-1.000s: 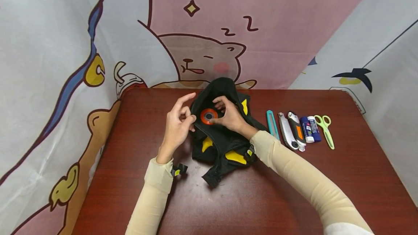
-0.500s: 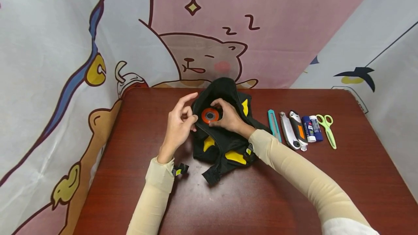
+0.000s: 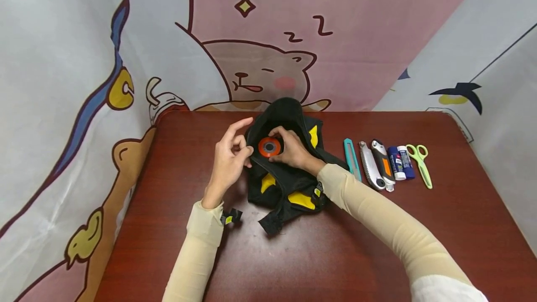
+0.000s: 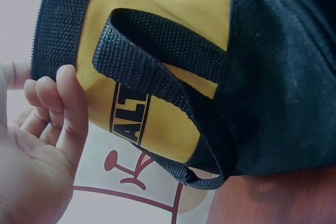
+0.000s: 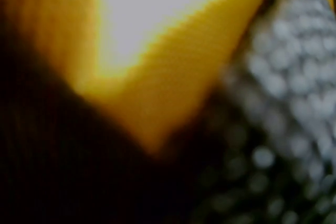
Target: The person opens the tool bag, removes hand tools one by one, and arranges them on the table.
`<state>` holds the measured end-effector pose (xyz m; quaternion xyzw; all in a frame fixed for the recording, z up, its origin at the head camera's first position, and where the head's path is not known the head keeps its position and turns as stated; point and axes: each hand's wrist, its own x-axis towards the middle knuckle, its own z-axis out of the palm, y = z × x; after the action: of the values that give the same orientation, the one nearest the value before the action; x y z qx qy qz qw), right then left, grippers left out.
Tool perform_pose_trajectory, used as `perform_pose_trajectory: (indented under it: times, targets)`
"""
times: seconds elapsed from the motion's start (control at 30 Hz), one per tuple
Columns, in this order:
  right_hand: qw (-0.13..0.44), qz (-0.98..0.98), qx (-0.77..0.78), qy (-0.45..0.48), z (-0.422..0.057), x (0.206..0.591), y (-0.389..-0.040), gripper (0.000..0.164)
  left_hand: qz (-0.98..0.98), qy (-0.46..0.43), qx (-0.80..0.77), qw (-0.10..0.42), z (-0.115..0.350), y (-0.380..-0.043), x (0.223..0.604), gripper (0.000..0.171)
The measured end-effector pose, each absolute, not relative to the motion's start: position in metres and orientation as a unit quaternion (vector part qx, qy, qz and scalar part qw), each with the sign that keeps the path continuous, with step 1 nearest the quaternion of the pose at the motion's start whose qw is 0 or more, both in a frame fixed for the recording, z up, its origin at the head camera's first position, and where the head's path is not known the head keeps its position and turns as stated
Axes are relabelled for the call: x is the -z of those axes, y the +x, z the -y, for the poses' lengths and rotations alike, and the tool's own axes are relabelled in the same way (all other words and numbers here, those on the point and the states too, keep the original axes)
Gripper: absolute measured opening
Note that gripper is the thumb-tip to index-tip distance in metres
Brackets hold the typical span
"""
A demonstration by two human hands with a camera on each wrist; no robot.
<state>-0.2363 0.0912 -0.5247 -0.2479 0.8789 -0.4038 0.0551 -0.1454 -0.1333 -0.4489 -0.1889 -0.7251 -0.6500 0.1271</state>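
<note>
A black tool bag [image 3: 289, 111] with yellow patches lies on the table, its mouth unzipped toward me. My left hand [image 3: 228, 160] pinches the left side of its zippered edge. In the left wrist view, curled fingers [image 4: 68, 103] hold that edge beside a yellow panel [image 4: 157, 111] and a black webbing handle [image 4: 142, 72]. Inside the bag's mouth, my right hand [image 3: 293, 150] holds a round orange disc [image 3: 263, 152] with a grey centre, thumb at its lower right, fingers above it. The right wrist view is a close blur of yellow fabric [image 5: 173, 87] and dark weave.
Right of the bag lie a teal utility knife [image 3: 351, 158], a folding saw [image 3: 370, 166], an orange-and-black cutter [image 3: 382, 162], two glue sticks [image 3: 395, 162] and light green scissors [image 3: 421, 164]. A printed curtain [image 3: 356, 50] stands behind the brown table [image 3: 335, 260].
My right fingers have shifted slightly left, closer round the orange disc. The left hand keeps its hold on the bag's edge, and the bag stays in place.
</note>
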Motion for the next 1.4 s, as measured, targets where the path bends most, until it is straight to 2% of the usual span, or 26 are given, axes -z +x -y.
perform_pose_trajectory:
  times: [0.57, 1.4]
  targets:
    - [0.033, -0.879, 0.399, -0.26, -0.094, 0.518, -0.23, 0.067, 0.723, -0.19, 0.652, 0.129, 0.132, -0.145, 0.449, 0.064]
    - [-0.033, -0.875, 0.414, -0.249, -0.101, 0.465, -0.19, 0.058, 0.719, -0.183, 0.656, 0.14, 0.135, -0.146, 0.449, 0.068]
